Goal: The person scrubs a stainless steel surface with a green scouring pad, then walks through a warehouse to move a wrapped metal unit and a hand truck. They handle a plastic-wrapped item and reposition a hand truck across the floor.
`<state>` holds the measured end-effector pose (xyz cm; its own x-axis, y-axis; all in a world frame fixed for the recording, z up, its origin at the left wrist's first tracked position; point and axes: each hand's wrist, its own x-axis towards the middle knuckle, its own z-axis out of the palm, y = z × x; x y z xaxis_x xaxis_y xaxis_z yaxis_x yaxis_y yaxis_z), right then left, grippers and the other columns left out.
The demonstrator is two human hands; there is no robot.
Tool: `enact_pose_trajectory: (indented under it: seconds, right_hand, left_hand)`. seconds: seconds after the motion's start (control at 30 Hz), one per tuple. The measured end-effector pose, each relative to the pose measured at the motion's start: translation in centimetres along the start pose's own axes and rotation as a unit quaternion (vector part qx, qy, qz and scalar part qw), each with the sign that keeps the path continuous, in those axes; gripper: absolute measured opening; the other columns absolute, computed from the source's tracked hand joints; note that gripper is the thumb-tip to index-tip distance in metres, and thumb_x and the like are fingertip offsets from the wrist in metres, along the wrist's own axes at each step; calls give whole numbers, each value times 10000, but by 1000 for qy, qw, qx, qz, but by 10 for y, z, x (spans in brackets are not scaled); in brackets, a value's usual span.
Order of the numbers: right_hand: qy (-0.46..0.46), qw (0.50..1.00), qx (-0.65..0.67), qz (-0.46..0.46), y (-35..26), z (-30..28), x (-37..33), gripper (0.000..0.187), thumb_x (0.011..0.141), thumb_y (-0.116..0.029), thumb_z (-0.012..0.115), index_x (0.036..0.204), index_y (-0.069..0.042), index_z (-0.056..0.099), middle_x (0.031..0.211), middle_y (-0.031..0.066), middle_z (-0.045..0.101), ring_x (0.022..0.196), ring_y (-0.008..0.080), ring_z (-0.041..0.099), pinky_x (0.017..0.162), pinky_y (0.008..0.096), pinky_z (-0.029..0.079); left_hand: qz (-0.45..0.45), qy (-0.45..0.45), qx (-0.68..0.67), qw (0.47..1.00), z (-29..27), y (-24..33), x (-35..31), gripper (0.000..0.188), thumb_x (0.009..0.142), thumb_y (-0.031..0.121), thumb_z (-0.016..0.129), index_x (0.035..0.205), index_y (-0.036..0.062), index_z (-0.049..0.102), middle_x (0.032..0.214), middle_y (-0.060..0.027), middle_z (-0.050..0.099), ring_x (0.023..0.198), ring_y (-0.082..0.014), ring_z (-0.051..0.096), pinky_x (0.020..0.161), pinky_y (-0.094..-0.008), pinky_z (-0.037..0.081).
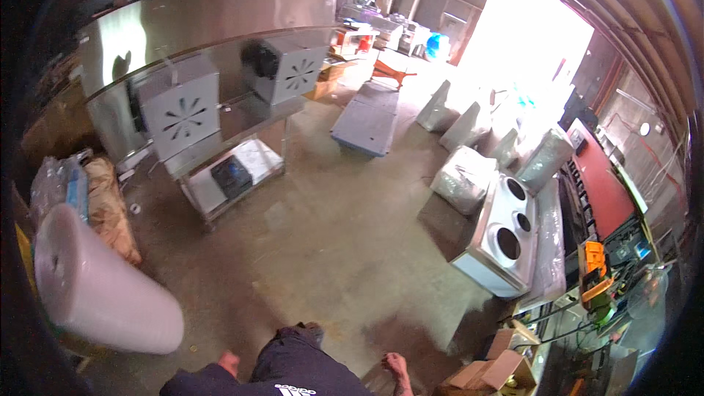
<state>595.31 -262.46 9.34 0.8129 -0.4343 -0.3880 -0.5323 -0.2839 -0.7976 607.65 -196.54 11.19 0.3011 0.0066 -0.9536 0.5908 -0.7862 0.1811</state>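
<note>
My left hand point(229, 362) hangs beside my body at the bottom of the view, apart from any object; its fingers are too small and blurred to make out. On the other side my right hand point(394, 364) hangs over the floor with its fingers curled in and nothing seen in them. A large upright roll of bubble wrap point(110, 290) stands to the left, the nearest big thing to my left hand. Open cardboard boxes point(490, 374) lie at the lower right, nearest to my right hand.
A metal table point(242, 119) carries two white boxy units. A grey flatbed cart point(367, 119) stands ahead. On the right are a metal unit point(480, 253) with round openings, plastic-wrapped pieces point(463, 178), a red panel point(598, 191) and a cluttered tool bench. A bright doorway point(524, 37) lies beyond.
</note>
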Motion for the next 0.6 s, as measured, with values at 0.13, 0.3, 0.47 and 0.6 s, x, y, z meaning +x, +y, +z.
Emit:
enact_pose_trajectory:
  seconds: [0.13,0.3,0.47,0.6]
  right_hand:
    - [-126,956,140,226,-64,-7,77,327,990,-233,629,1194,23,637,1002,136,740,851,243,727,711,369,591]
    - [0,916,174,360,-60,-58,164,307,957,-250,660,1146,-8,659,943,130,721,831,238,695,694,393,560]
    - [-27,935,141,326,-91,-107,343,235,909,-263,673,979,-43,720,857,124,698,762,225,648,665,411,523]
    - [-113,960,-78,246,-176,-146,565,287,853,-340,629,860,-88,768,837,126,718,766,258,671,687,434,525]
  left_hand:
    - [239,141,-223,934,-100,309,50,345,973,293,542,1175,20,600,847,-132,694,715,-214,660,590,-429,497]
    - [570,161,-161,789,-205,748,-40,322,1005,346,578,1076,40,652,851,-47,699,789,-151,666,746,-339,541]
    - [493,123,-248,825,-253,901,50,335,995,340,597,1097,24,640,848,-66,696,784,-161,667,725,-348,543]
    - [330,182,-280,883,-261,829,168,262,944,288,614,954,28,639,711,-61,634,622,-156,601,561,-352,487]
